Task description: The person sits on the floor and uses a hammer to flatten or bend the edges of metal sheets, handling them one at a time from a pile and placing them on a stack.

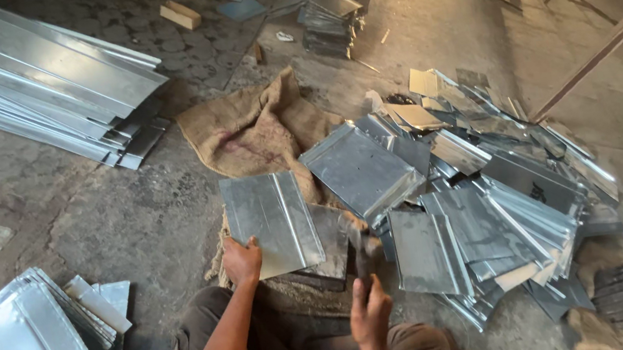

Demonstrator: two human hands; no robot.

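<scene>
Galvanised sheet pile (489,201) spreads across the floor at right, beside a burlap sack (258,130). Left hand (243,260) clamps the lower edge of a folded metal panel (270,223); right hand (370,314) is closed around a blurred hammer (358,252).

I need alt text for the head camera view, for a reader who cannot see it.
A seated person's left hand grips the lower edge of a folded metal sheet, while the right hand holds a blurred hammer beside it. Piles of metal sheets and a burlap sack lie on the concrete floor.
</scene>
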